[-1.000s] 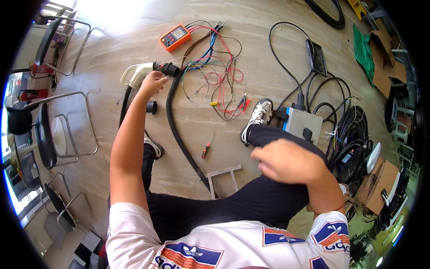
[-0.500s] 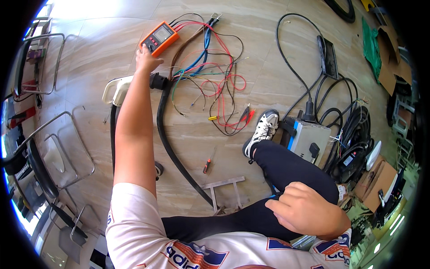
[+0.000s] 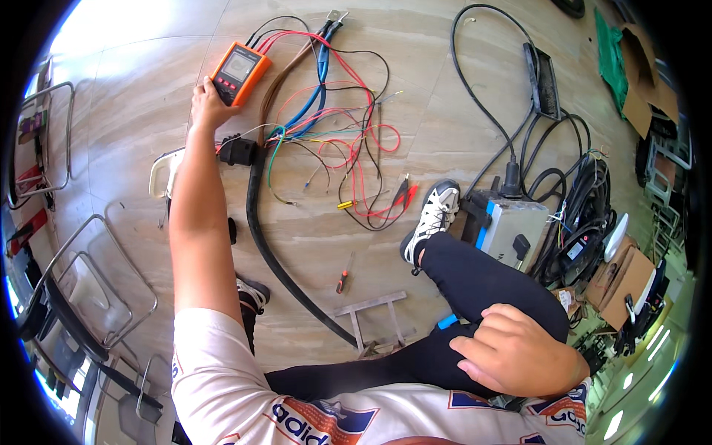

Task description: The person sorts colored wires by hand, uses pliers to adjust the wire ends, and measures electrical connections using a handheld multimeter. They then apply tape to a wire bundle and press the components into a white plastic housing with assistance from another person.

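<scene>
My left hand (image 3: 210, 104) reaches far out and grips the lower left edge of an orange test meter (image 3: 240, 72) with a grey screen and red buttons. Red and black test leads (image 3: 361, 63) run from the meter's top over the floor, ending near black and red crocodile clips (image 3: 403, 196). Beside the meter, a thick black cable (image 3: 261, 230) splits into brown and blue wires (image 3: 320, 78) with metal lugs, plus several thin coloured wires. Partly behind my forearm is a white-handled charging plug (image 3: 165, 172). My right hand (image 3: 519, 348) rests on my thigh, fingers curled, holding nothing visible.
A screwdriver (image 3: 343, 282) lies on the floor before a small metal frame (image 3: 377, 315). To the right stand a grey box (image 3: 515, 230), coiled black cables (image 3: 593, 200) and cardboard (image 3: 623, 289). Metal-framed chairs (image 3: 111, 282) line the left side.
The left hand has shifted from the meter's lower face to its left edge, and the meter sits turned more upright. The view has moved slightly. My right hand stays on the thigh.
</scene>
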A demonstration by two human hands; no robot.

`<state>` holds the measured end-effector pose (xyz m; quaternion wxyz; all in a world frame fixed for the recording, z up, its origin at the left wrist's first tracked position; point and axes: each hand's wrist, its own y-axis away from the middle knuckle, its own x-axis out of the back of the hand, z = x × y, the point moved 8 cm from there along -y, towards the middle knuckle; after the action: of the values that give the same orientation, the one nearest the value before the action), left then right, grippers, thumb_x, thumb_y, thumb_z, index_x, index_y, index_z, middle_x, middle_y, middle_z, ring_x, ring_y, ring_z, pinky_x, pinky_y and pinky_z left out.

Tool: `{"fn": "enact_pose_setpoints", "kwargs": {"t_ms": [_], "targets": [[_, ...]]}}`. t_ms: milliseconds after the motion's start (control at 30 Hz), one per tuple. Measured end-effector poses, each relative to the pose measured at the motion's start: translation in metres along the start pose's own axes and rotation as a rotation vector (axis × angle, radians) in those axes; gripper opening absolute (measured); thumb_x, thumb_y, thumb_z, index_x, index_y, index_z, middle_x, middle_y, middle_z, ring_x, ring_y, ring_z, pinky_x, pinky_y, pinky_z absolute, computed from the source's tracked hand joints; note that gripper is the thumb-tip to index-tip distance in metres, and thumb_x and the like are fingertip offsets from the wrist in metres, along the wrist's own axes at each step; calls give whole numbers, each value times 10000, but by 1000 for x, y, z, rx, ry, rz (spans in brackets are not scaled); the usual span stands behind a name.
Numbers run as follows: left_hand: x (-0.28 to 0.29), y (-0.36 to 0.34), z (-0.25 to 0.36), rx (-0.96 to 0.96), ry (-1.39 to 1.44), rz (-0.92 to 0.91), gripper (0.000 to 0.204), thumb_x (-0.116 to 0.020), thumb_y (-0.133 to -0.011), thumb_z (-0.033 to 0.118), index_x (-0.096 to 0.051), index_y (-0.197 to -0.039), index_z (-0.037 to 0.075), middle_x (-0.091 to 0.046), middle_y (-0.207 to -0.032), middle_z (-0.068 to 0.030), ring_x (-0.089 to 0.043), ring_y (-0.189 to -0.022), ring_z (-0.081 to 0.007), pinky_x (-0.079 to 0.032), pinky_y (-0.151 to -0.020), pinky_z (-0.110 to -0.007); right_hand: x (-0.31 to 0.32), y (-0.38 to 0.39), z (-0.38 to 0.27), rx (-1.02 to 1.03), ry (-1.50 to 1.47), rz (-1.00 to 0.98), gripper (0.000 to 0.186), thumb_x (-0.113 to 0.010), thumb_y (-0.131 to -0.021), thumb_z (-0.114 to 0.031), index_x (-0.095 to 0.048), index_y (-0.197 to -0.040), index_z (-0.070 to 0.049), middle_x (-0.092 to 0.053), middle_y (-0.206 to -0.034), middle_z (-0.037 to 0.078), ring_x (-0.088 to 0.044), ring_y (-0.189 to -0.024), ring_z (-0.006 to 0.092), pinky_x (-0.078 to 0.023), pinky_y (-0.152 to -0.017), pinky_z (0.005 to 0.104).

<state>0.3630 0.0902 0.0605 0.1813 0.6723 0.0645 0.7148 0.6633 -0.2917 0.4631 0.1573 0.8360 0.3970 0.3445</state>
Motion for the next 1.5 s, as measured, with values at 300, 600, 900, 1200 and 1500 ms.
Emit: {"fn": "enact_pose_setpoints", "kwargs": {"t_ms": [300, 600, 900, 1200, 1500], "targets": [[11, 32, 27, 22, 316, 178, 1001, -842, -564, 365, -364, -1327, -75, -491, -1275, -266, -495, -1209, -388, -439, -1010, -418, -2, -4, -15, -10, -22, -33, 304, -728, -804, -205, -644, -1047, -44, -566, -751, 62, -563, -768, 263, -463, -892, 418], [135, 165, 67, -208, 557, 643, 944, -846, -575, 263, -365, -1324, -52, -482, -1179, -233, -488, -1115, -370, -432, -953, -436, -24, 16, -33, 18, 97, 124, 332, -725, -788, -226, -634, -1056, -54, -533, -722, 46, -551, -743, 239, -446, -800, 372], [159, 392, 129, -43, 719, 722, 972, -839, -551, 215, -341, -1343, -48, -443, -1137, -203, -463, -1091, -364, -420, -938, -441, -69, 54, -45, 30, 203, 261, 323, -630, -873, -214, -574, -1126, -20, -583, -854, 124, -579, -846, 313, -441, -784, 418], [77, 517, 73, 241, 867, 341, 1000, -867, -519, 317, -394, -1317, -57, -457, -1246, -212, -509, -1132, -335, -428, -972, -404, -95, 59, -43, 16, 153, 391, 263, -609, -890, -173, -608, -1091, -5, -665, -854, 189, -647, -818, 361, -497, -743, 442], [-63, 578, 31, 496, 728, 158, 995, -834, -510, 332, -387, -1323, -29, -480, -1221, -221, -524, -1129, -377, -452, -971, -423, -91, 64, -42, 43, 58, 348, 294, -608, -894, -137, -598, -1153, 3, -655, -787, 176, -624, -714, 315, -487, -684, 390]]}}
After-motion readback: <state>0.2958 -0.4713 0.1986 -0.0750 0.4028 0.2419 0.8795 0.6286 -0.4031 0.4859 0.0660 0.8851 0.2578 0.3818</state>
